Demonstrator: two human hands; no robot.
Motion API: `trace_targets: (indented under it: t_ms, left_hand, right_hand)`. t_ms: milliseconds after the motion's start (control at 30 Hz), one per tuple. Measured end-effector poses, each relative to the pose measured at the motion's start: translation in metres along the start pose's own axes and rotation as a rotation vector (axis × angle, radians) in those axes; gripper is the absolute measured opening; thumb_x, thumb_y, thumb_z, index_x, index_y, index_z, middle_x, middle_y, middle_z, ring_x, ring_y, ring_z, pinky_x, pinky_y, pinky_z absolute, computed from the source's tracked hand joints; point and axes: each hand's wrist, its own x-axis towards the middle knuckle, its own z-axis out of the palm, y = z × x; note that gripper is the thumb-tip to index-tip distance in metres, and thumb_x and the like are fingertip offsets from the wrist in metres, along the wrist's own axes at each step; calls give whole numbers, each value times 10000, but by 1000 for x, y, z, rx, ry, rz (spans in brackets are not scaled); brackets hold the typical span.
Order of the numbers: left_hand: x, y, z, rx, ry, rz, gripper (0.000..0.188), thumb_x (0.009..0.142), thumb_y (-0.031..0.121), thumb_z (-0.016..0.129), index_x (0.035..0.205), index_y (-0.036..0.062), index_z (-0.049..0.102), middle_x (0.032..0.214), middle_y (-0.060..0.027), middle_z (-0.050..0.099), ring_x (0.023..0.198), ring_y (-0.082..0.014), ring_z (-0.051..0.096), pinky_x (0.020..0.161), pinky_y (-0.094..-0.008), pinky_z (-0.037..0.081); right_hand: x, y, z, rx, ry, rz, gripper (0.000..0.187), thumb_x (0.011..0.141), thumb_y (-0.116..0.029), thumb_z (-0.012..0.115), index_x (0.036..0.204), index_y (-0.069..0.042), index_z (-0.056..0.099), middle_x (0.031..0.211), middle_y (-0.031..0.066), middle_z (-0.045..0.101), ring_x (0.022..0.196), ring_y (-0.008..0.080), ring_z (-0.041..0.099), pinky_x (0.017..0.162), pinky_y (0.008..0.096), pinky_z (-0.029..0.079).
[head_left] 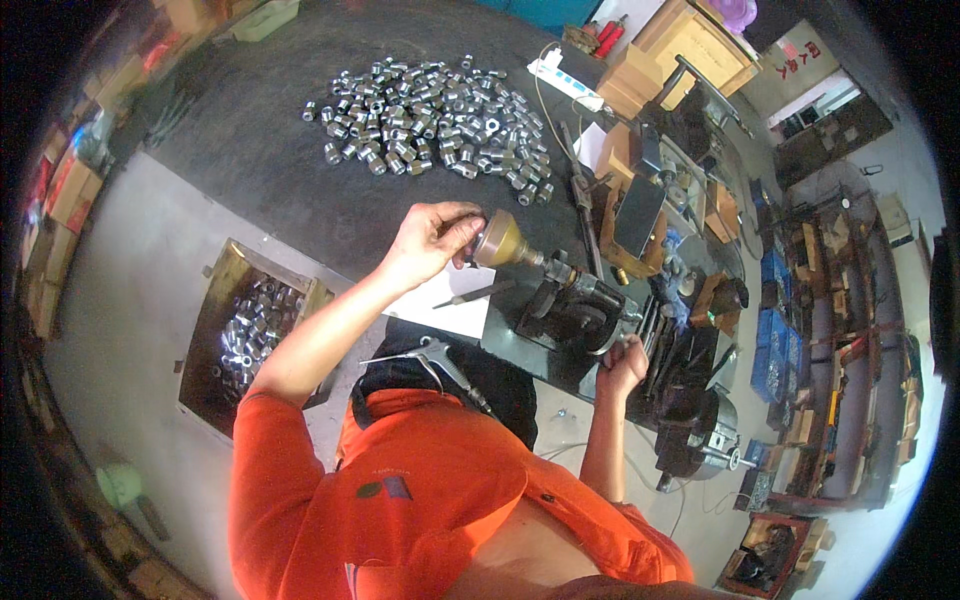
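Observation:
My left hand (pixel 438 243) is closed at the wide end of a brass-coloured, cone-shaped piece (pixel 505 243), thumb and fingers pinched together. What lies between them is mostly hidden. The cone's narrow end points into a dark bench-mounted metal device (pixel 575 305). On the near right side of that device, my right hand (pixel 622 367) is closed round a curved metal handle (pixel 608 345). Below the cone, a white sheet of paper (pixel 455 312) carries a slim dark tool (pixel 476 294). A silvery air gun (pixel 440 362) rests across my lap.
A heap of shiny metal fittings (pixel 430 120) covers the far part of the dark table (pixel 240 160). More fittings lie in a wooden box (pixel 228 262) at lower left. A power strip (pixel 565 80), cardboard boxes (pixel 632 80) and a motorised machine (pixel 700 435) stand to the right.

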Motion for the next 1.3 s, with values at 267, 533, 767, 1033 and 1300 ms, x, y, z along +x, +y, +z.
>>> trace_targets:
  t_ms: [267,533,767,1033,1300]
  left_hand:
    - [2,1,1,-30,4,-58,205,842,155,522,900,-34,577,614,-25,545,495,-63,493,420,-195,415]
    - [4,0,5,-56,66,-120,182,841,149,516,857,-27,561,642,-19,528,493,-60,471,391,-197,371]
    - [2,8,10,-20,117,-62,171,839,159,515,844,-6,558,662,-11,529,508,-53,462,398,-180,346]
    - [9,2,6,-209,86,-192,188,825,179,533,845,-4,573,662,-23,540,515,-59,487,411,-178,355]
    - [7,8,-7,-211,34,-250,256,818,240,548,828,-15,563,615,-33,528,451,-58,480,335,-154,318]
  right_hand:
    - [-35,-52,11,26,-279,-77,316,728,-295,596,736,7,504,514,-15,351,401,56,283,347,196,194]
    - [-27,-82,45,21,-284,-211,216,754,-213,496,687,-9,475,481,-17,314,367,55,241,340,187,173]
    - [-33,-55,18,48,-267,-217,259,802,-252,497,723,-6,477,534,-34,296,390,36,227,333,185,172]
    - [33,15,2,-81,94,-64,186,755,-212,526,719,-30,528,526,-13,412,415,76,360,367,197,267]
    - [58,-54,67,-145,-154,-378,128,749,-6,406,723,29,527,521,-1,386,414,62,334,366,183,251]
